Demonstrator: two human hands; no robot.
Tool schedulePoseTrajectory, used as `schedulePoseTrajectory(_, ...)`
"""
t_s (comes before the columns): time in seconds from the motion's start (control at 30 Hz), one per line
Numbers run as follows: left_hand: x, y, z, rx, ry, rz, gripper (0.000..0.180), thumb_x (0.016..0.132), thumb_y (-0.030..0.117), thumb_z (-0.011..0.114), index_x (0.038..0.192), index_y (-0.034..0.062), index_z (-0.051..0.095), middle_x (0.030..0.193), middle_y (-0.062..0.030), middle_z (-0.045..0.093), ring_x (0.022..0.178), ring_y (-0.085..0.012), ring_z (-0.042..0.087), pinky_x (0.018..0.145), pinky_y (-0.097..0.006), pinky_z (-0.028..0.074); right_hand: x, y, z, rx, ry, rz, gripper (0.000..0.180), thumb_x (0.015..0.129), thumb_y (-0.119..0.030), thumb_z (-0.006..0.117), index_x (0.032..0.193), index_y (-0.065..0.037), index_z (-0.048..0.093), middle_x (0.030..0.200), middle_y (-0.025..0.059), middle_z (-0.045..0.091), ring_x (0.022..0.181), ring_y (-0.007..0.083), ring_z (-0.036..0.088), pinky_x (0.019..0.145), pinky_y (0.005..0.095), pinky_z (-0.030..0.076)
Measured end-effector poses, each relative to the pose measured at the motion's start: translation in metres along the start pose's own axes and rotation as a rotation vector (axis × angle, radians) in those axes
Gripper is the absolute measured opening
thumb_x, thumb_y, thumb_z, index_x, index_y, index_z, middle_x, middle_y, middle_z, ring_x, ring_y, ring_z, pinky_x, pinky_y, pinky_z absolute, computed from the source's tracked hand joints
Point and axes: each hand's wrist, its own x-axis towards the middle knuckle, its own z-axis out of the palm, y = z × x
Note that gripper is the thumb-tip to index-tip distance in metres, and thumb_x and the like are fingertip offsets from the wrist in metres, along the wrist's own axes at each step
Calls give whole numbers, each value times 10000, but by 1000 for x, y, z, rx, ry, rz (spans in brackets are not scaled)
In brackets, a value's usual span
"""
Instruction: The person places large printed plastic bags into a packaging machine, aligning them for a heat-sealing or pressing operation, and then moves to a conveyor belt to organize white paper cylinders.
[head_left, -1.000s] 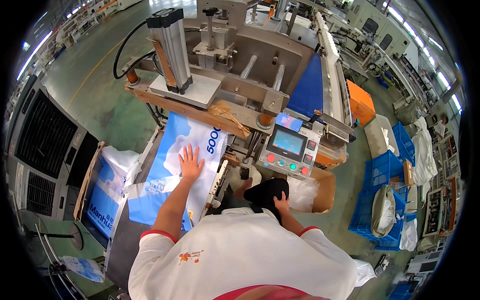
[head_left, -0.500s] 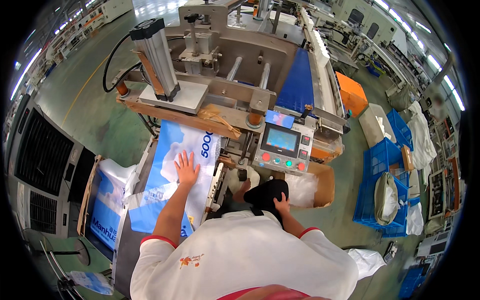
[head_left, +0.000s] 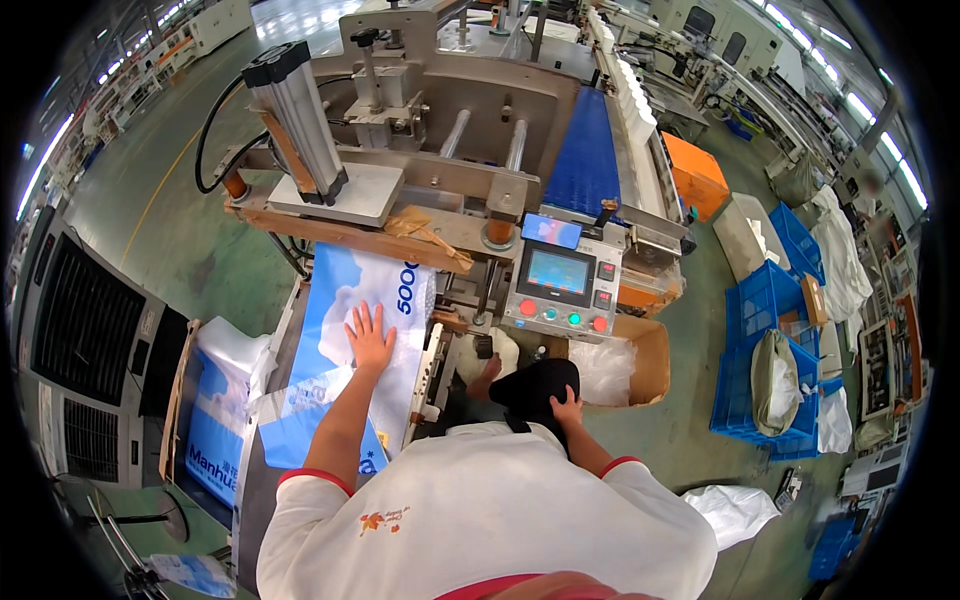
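– What's round the machine (head_left: pixel 430 130)?
– Air cooler (head_left: pixel 90 330) L of it, blue crates (head_left: pixel 732 395) R.
– Blue/white pkg (head_left: pixel 325 330)?
– Machine's front, far end at its wooden bar (head_left: pixel 340 235); L forearm (head_left: pixel 340 430) hides part.
– Smaller?
– Cardboard box (head_left: pixel 652 370), machine's R front, nr ctrl panel (head_left: pixel 550 310).
– Hands?
– L hand (head_left: pixel 371 345) flat & splayed on pkg; R hand (head_left: pixel 567 407) loosely spread on knee (head_left: pixel 530 388).

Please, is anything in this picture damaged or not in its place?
Yes: a tan strip, perhaps tape, on the brown bar looks crumpled and loose. A white sack lies on the floor, outside the blue crates.
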Motion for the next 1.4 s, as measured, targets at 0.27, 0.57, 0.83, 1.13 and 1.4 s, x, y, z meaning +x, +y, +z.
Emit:
schedulePoseTrajectory(0.27, 1, 0, -1, -17, -13, 1, 649, 874, 437, 459, 1435, 188, 248, 1512, -136, 109, 1388, -356, 74, 1069, -593, 69, -8, 1, -2, 15, -7, 15, 742, 747, -531, 574, 1398, -378, 253, 1490, 161, 145, 1226, 494, 356, 984, 515, 359)
schedulePoseTrajectory(0.57, 0, 0, -1, -42, 2, 4, 644, 872, 430, 467, 1431, 186, 259, 1511, -136, 121, 1387, -356, 78, 1074, -585, 59, -16, -3, -5, 19, 25, 1, 726, 740, -511, 601, 1379, -329, 306, 1429, 235, 229, 1242, 453, 354, 1007, 505, 338)
schedulePoseTrajectory(0.83, -1, 0, -4, -38, 0, -6, 640, 868, 426, 477, 1426, 188, 273, 1507, -142, 135, 1383, -361, 91, 1068, -597, 70, -8, 2, 2, 2, 33, -12, 730, 742, -516, 595, 1384, -364, 284, 1471, 187, 177, 1218, 488, 366, 989, 509, 356)
schedulePoseTrajectory(1.13, 1, -1, -1, -11, 23, 12, 650, 861, 425, 485, 1426, 184, 274, 1503, -151, 140, 1379, -368, 102, 1056, -615, 88, 1, 6, 7, 10, 31, -42, 738, 737, -516, 593, 1387, -349, 286, 1465, 207, 181, 1233, 463, 365, 997, 496, 352)
schedulePoseTrajectory(1.4, 2, -3, 5, 30, 36, 17, 648, 867, 437, 468, 1429, 185, 267, 1502, -155, 140, 1375, -377, 113, 1051, -618, 94, 0, 0, 2, -39, 16, -38, 736, 747, -523, 572, 1395, -344, 271, 1465, 213, 175, 1247, 456, 354, 1015, 488, 333)
